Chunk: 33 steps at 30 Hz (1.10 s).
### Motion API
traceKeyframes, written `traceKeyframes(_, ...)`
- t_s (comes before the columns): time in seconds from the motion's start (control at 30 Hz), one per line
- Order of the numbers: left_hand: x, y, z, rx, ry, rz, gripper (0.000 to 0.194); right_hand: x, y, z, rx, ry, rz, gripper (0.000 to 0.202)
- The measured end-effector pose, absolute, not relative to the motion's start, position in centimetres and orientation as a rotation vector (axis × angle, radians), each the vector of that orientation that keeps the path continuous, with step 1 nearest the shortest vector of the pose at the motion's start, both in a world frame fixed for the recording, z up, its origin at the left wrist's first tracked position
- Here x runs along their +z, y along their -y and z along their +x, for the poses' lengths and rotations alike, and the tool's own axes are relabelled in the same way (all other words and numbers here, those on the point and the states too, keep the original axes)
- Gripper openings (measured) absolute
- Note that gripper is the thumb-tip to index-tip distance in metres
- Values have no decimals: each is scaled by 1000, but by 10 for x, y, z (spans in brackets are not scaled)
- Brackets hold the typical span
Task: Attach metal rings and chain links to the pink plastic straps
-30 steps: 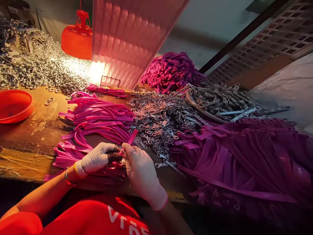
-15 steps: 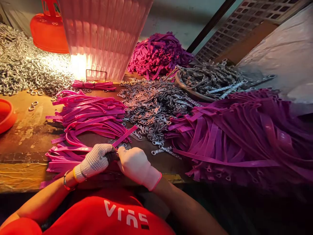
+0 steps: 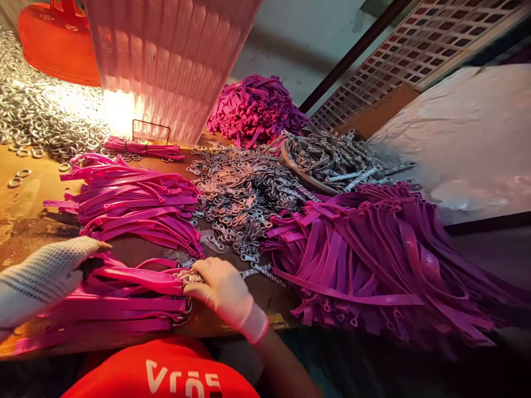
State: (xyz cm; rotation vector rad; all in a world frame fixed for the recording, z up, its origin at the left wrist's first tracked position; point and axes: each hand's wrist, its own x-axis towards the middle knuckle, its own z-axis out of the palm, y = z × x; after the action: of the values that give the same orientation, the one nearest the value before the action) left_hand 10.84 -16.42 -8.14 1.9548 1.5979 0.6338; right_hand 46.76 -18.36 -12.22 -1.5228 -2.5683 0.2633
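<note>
The grip of the right hand closes thumb and fingers on a short chain at the right end of the near straps; some links show at the fingertips. The left hand, in a dotted glove, is over the left end of the same straps; whether it pinches one or only touches, I cannot tell. These pink straps lie roughly side by side along the front of the counter, with metal links at their right ends.

The step in hand seems to be settling a chained strap among the others. The next move, as I judge it, calls for lining the links up with their neighbours and loosening the right fingers without dragging the chain sideways.

Just beyond lies a second row of pink straps, then a tied bundle. To their right is a chain pile, next to a bowl heaped with longer chains. Purple straps spread farther right. Behind the chain pile sits a purple heap; at the far left, a lamp lights many rings.
</note>
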Motion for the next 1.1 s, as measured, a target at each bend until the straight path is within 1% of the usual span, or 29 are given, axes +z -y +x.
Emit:
traceKeyframes(0.03, -86, 169, 114, 648, -1591, 1880, 28, -125, 175, 477, 209, 2513, -1637, 36)
traceKeyframes(0.1, -90, 176, 137, 645, -1579, 1614, 31, -132, 153, 496, -9, 2348, -1922, 25)
traceKeyframes(0.2, -93, 177, 182, 707, -1361, 911, 38, -145, 123, 517, -243, 2265, -2169, 18)
traceKeyframes(0.27, -98, 171, 205, 761, -1120, 492, 40, -155, 110, 521, -272, 2303, -2157, 17)
traceKeyframes(0.33, -105, 163, 217, 753, -899, 248, 40, -164, 105, 522, -267, 2296, -2115, 21)
traceKeyframes(0.4, -110, 159, 220, 726, -762, 154, 38, -170, 105, 523, -227, 2215, -2071, 23)
traceKeyframes(0.5, -112, 162, 218, 759, -751, 174, 34, -171, 112, 525, -178, 2055, -1969, 23)
traceKeyframes(0.57, -112, 167, 219, 786, -807, 202, 35, -163, 122, 523, -85, 1918, -1772, 23)
traceKeyframes(0.6, -112, 169, 220, 788, -827, 213, 35, -156, 129, 519, 20, 1835, -1666, 22)
traceKeyframes(0.67, -111, 173, 223, 788, -853, 274, 37, -141, 144, 506, 370, 1642, -1501, 20)
traceKeyframes(0.73, -108, 177, 227, 797, -862, 417, 42, -127, 158, 485, 780, 1505, -1451, 21)
traceKeyframes(0.8, -103, 181, 230, 796, -859, 585, 48, -118, 168, 461, 1068, 1496, -1429, 24)
traceKeyframes(0.87, -100, 185, 232, 761, -850, 693, 49, -117, 173, 442, 1145, 1603, -1419, 24)
traceKeyframes(0.93, -99, 188, 232, 732, -854, 714, 45, -121, 172, 431, 1133, 1645, -1438, 22)
traceKeyframes(1.1, -111, 188, 227, 801, -807, 450, 41, -136, 163, 456, 1253, 1227, -1441, 28)
